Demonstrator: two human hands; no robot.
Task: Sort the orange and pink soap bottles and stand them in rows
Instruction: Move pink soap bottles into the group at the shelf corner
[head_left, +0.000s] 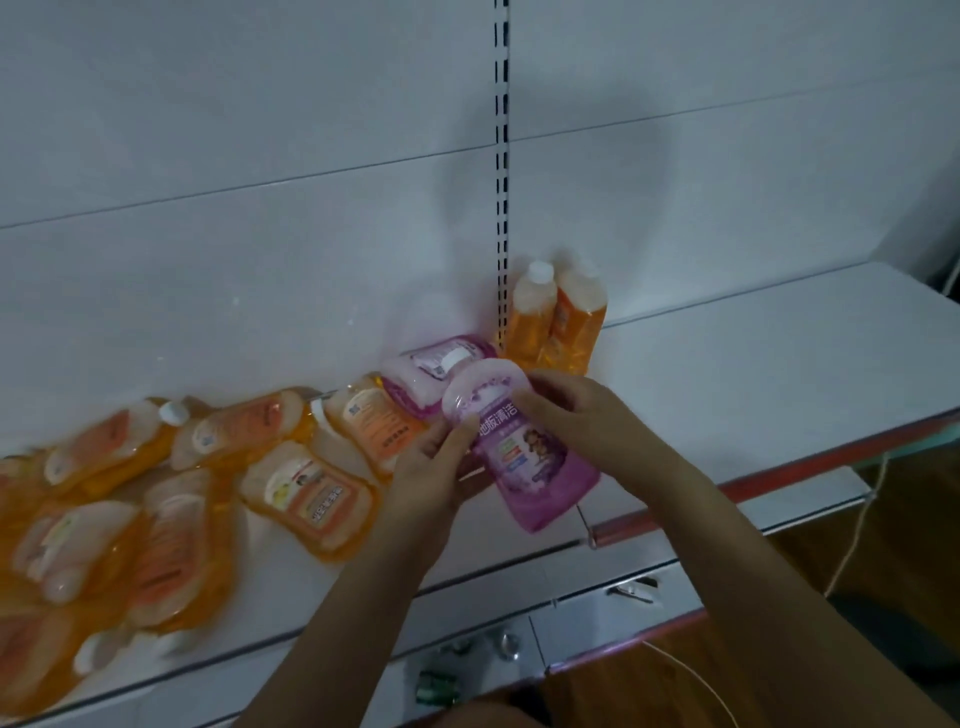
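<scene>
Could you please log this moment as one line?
both hands hold pink bottle | two orange bottles upright | rest lying on shelf

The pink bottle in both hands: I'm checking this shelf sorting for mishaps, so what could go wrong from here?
1. The pink bottle is held tilted above the shelf between the left hand and right hand; set down tilted, it may topple.
2. Stood near the two upright orange bottles, it could knock them over.
3. The lying pink bottle and lying orange bottles crowd the spot beside it.
</scene>
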